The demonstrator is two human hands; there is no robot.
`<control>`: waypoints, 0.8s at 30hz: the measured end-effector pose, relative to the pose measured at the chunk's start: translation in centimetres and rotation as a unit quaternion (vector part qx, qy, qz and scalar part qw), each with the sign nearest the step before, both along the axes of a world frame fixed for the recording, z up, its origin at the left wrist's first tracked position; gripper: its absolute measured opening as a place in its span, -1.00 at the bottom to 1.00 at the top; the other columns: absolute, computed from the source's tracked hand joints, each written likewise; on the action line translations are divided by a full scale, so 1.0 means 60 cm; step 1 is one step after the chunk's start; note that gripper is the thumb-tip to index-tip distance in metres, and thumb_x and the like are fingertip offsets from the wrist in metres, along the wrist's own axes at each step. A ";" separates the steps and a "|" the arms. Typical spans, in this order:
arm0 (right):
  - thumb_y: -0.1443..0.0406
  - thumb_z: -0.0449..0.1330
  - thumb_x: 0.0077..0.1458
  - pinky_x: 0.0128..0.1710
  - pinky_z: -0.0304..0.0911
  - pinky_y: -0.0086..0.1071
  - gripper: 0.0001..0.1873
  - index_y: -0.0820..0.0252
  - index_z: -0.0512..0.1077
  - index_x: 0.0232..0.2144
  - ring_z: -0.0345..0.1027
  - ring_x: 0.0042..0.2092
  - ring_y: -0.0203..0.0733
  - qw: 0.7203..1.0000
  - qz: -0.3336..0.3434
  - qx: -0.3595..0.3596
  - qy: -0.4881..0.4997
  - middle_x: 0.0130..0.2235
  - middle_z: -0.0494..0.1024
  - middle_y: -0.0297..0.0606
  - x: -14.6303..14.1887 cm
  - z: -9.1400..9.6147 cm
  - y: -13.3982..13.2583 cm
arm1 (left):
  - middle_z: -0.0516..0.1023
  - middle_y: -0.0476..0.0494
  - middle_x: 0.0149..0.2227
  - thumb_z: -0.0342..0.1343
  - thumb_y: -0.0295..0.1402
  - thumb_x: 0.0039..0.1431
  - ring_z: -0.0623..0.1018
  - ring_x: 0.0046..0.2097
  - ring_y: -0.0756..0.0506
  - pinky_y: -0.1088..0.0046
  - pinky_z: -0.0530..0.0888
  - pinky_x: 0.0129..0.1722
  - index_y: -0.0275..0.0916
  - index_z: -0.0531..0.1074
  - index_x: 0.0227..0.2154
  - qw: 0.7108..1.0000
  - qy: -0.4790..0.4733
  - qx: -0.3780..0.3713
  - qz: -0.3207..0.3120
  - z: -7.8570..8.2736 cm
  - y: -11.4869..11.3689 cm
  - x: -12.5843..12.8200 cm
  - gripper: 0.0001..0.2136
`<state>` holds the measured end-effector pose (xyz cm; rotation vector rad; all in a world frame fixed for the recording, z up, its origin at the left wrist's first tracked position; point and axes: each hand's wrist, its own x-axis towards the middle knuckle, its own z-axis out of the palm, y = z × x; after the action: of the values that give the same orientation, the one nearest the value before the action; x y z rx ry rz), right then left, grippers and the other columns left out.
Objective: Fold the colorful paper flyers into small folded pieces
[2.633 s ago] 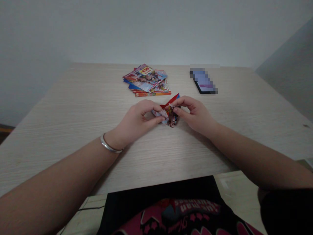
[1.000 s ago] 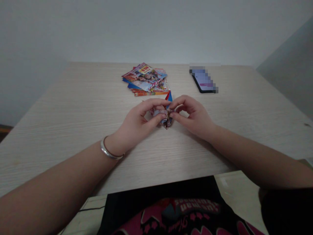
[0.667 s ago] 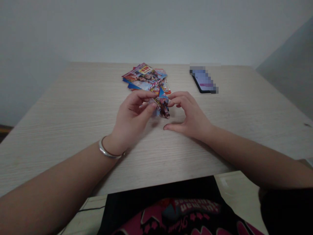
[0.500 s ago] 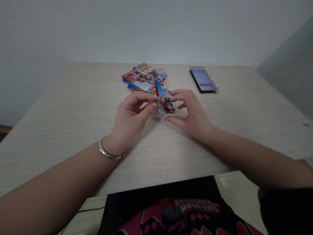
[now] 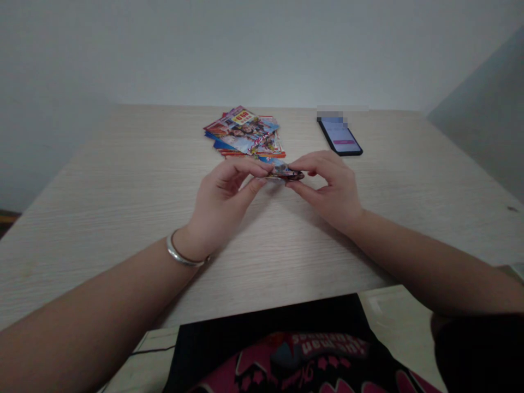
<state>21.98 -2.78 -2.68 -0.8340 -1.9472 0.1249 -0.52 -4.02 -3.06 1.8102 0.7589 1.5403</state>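
Note:
Between my hands, just above the table, is a folded piece of colourful printed paper (image 5: 281,170), seen nearly edge-on. My left hand (image 5: 225,194) pinches its left side between thumb and fingers, and a silver bangle circles that wrist. At its right side my right hand (image 5: 327,188) grips it with thumb below and fingers above. Behind the folded paper lies a fanned pile of printed leaflets (image 5: 241,131) with photos and blue and red edges.
A phone (image 5: 340,136) with a lit screen lies at the back right of the light wooden table (image 5: 123,191). A pale wall (image 5: 262,54) rises behind the table. In front, a black garment with pink print (image 5: 295,355) covers my lap.
My right hand has closed on the right side of the folded paper, where its fingers were spread before. The paper has tipped flatter and its raised blue corner has come down.

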 end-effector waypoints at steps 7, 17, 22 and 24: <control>0.21 0.40 0.16 -0.01 0.40 -0.09 -0.87 -0.03 0.64 -0.19 0.53 -0.10 -0.08 1.000 0.011 0.014 0.001 -0.19 0.69 -0.30 0.006 0.008 0.001 | 0.67 -0.07 -0.13 0.26 -0.31 0.35 0.65 -0.04 -0.07 0.24 0.55 0.10 -0.09 0.55 -0.19 0.995 0.057 0.067 0.039 0.000 -0.001 -0.006 -0.97; 0.18 0.40 0.16 0.03 0.36 -0.07 -0.89 -0.10 0.65 -0.22 0.52 -0.10 -0.09 0.999 0.044 -0.004 -0.003 -0.20 0.69 -0.33 0.004 0.001 0.005 | 0.66 -0.06 -0.18 0.20 -0.45 0.28 0.62 -0.11 -0.11 0.26 0.56 -0.02 -0.12 0.53 -0.17 0.970 0.182 0.138 0.083 0.006 0.000 -0.013 -0.88; 0.20 0.40 0.16 0.03 0.36 -0.09 -0.85 -0.09 0.64 -0.18 0.52 -0.09 -0.09 0.998 0.051 0.034 -0.017 -0.21 0.69 -0.36 -0.002 0.003 -0.002 | 0.65 -0.05 -0.24 0.23 -0.40 0.30 0.60 -0.17 -0.10 0.30 0.56 -0.13 -0.09 0.59 -0.18 0.946 0.247 0.195 0.076 0.017 0.000 -0.016 -0.90; 0.20 0.40 0.16 0.02 0.37 -0.09 -0.81 -0.06 0.63 -0.14 0.52 -0.09 -0.08 0.998 0.049 0.033 -0.015 -0.21 0.69 -0.36 -0.003 0.006 -0.004 | 0.64 -0.06 -0.25 0.23 -0.41 0.31 0.60 -0.17 -0.09 0.31 0.56 -0.13 -0.09 0.60 -0.20 0.947 0.239 0.200 0.075 0.017 0.001 -0.017 -0.91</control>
<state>21.80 -3.02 -2.35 -0.7019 -2.0104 0.1058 -1.54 -3.96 -2.05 2.5386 0.8633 1.4348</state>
